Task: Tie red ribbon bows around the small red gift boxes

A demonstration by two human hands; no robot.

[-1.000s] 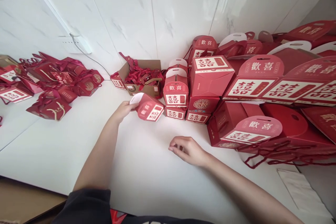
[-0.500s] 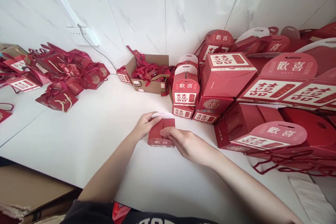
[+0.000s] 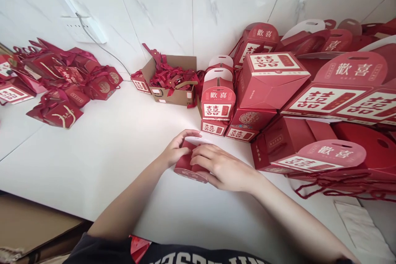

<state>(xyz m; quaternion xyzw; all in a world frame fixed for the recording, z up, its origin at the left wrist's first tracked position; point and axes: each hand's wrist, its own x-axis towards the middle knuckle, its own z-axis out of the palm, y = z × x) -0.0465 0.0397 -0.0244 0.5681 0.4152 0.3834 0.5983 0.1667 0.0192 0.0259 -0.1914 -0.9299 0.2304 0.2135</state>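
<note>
Small red box (image 3: 186, 166) sits on the worktop (image 3: 123, 136) right in front of the person, between the two hands, touching both. Looks like thin printed card, so I'd judge it light, fairly stiff along the folds, easy to dent or crease on the flat panels; the surface is probably a bit slick, though not enough to bother bare fingers. Best hold: side walls near the corners, or the flap bases, with gentle pressure; squeezing mid-panel could buckle it. Left hand (image 3: 173, 150) has the box's far left corner, thumb on the red panel, fingers reaching along the white-lined far flap (image 3: 194, 140). Right hand (image 3: 219, 167) is curled narrow over the right side, fingertips at the top opening, thumb low by the near end; how hard it grips, can't tell. The near flap (image 3: 189, 174) leans out toward the person, away from the left fingers. Stacked red boxes (image 3: 218, 105) stand just beyond the hands, to the right; a cardboard box (image 3: 175, 98) of red ribbons (image 3: 168, 77) sits further back, apart from both hands.
</note>
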